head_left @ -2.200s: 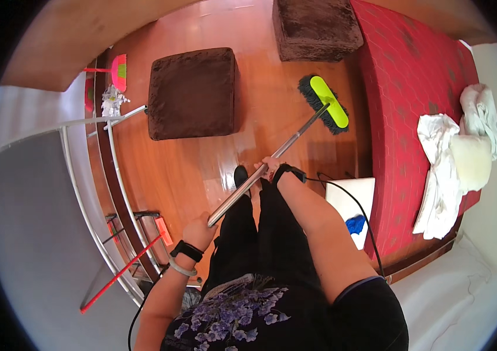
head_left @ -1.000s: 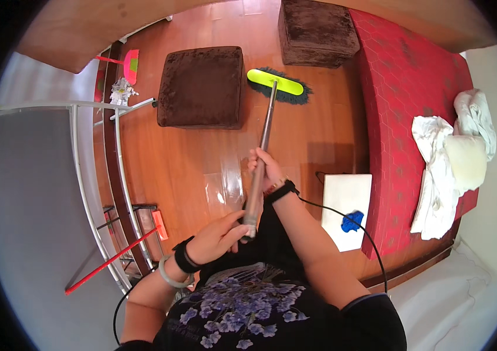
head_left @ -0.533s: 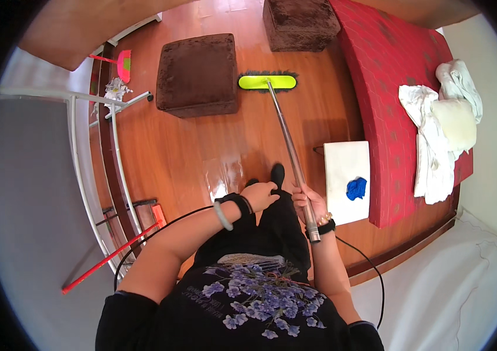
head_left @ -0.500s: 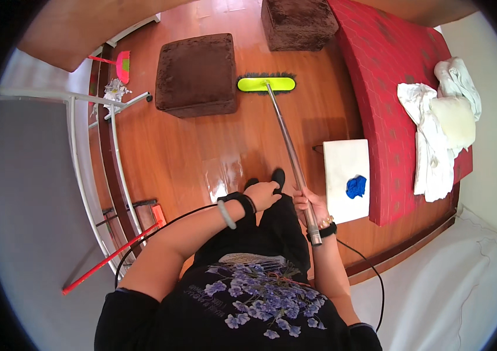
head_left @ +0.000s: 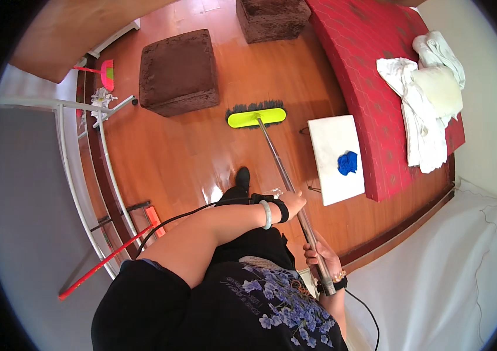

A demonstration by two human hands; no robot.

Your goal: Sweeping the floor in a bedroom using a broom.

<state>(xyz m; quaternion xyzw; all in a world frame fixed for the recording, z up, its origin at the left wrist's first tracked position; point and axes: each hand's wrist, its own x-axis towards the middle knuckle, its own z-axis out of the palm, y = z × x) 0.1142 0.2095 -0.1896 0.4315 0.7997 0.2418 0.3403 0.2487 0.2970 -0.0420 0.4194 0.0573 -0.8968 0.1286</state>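
Observation:
A dust mop with a lime-green oval head (head_left: 256,118) and dark fringe lies against the wooden floor ahead of me. From the head a metal pole (head_left: 279,164) slants back toward my right side. My left hand (head_left: 293,205) is closed around the middle of this pole, its fingertips partly hidden. Lower down, near the pole's end, my right hand (head_left: 322,253) is wrapped around it, and the end passes over my right wrist.
Two brown plush stools (head_left: 179,73) stand ahead. To the right, a small white table (head_left: 333,140) bearing a crumpled blue cloth (head_left: 347,163) adjoins a red bed (head_left: 371,117) with white linens. At left are a white metal frame (head_left: 64,152) and a red-handled tool (head_left: 102,263).
My left hand has moved right and taken hold of the pole. The mop head has come closer to me. My right hand has shifted back with the pole.

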